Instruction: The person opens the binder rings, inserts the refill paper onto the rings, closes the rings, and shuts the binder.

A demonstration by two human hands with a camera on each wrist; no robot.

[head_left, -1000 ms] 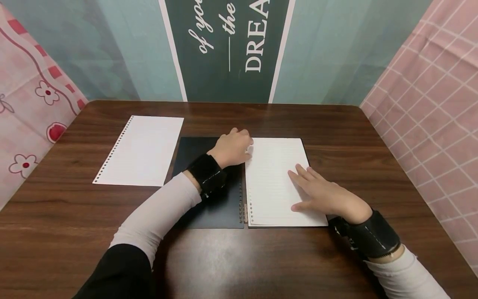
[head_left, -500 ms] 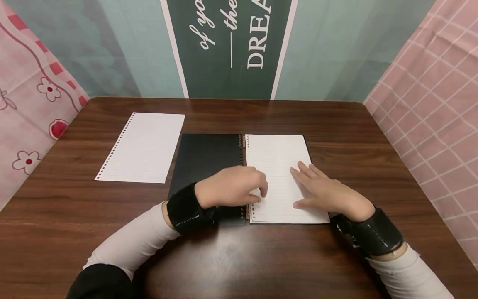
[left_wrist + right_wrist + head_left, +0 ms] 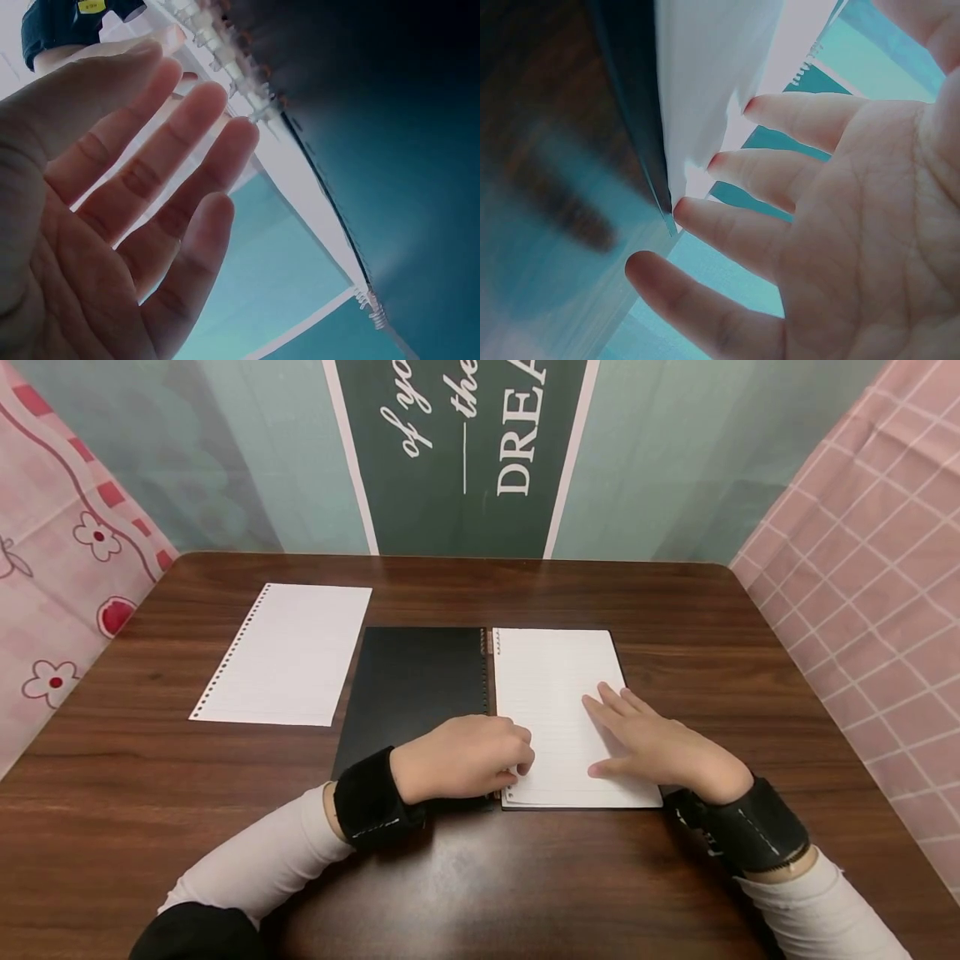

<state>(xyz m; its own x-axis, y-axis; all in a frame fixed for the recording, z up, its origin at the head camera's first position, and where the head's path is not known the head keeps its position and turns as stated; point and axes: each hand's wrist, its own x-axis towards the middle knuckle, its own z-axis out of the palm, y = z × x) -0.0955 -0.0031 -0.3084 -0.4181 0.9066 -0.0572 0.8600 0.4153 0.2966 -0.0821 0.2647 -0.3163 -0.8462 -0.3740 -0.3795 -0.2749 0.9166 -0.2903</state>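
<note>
Two hands at work on one open ring binder [image 3: 420, 693], lying flat near the middle of a dark wooden table [image 3: 675, 602]: black cover spread to the left, stack of lined pages [image 3: 551, 685] to the right, ring spine between. Right hand [image 3: 652, 747]: fingers straight and spread, palm flat on the pages, gripping nothing, apparently to hold the stack steady. Left hand [image 3: 468, 756]: fingers curled at the lower end of the spine, tips on the page's punched edge; whether they pinch anything cannot be told. One loose punched sheet [image 3: 288, 652], set apart to the binder's left, clear of both hands.
</note>
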